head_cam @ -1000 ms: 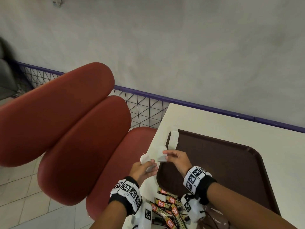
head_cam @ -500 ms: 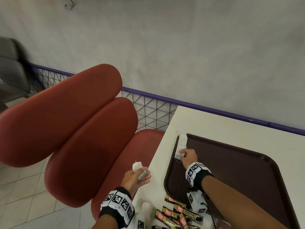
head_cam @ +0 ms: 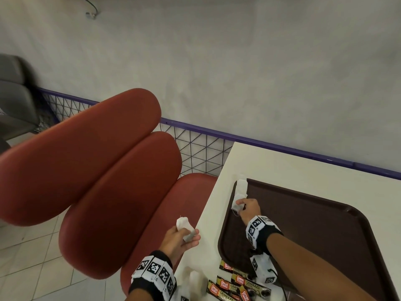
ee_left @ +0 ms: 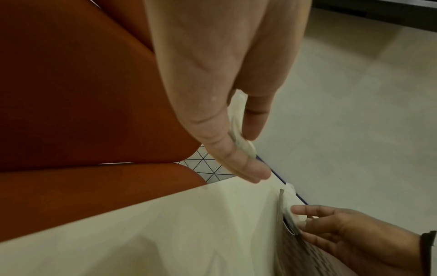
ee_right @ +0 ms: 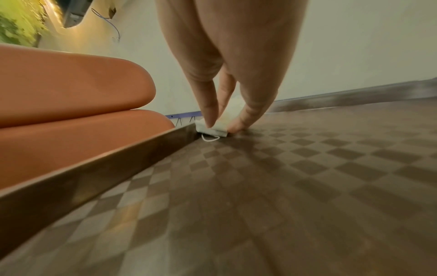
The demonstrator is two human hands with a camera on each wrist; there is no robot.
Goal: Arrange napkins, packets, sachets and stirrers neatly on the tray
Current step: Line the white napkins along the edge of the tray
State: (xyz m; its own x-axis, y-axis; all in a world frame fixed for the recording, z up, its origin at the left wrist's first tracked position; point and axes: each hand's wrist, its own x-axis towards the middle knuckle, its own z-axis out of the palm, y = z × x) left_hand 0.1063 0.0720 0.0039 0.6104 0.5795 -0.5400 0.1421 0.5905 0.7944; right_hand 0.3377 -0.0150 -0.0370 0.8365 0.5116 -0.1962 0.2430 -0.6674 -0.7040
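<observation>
A dark brown tray (head_cam: 325, 231) lies on the white table (head_cam: 282, 166). My right hand (head_cam: 239, 206) pinches a white sachet (head_cam: 235, 207) with a string, pressed down against the tray's left rim (ee_right: 94, 168). The right wrist view shows that sachet (ee_right: 214, 129) between thumb and fingertips on the checkered tray floor. A second white sachet (head_cam: 241, 186) lies just beyond it on the rim. My left hand (head_cam: 188, 232) grips a small bunch of white sachets (head_cam: 184, 224) at the table's left edge, and the left wrist view shows these sachets (ee_left: 242, 143) too.
Several brown granule packets (head_cam: 236, 283) lie on the table near the tray's front left corner, with white items (head_cam: 193, 276) beside them. Red padded seats (head_cam: 97, 181) stand left of the table. A purple-railed mesh fence (head_cam: 201, 148) and a grey wall lie beyond.
The hands were together near the tray's left side. My right hand has carried one sachet onto the tray's left rim; my left hand has drawn back left with the others.
</observation>
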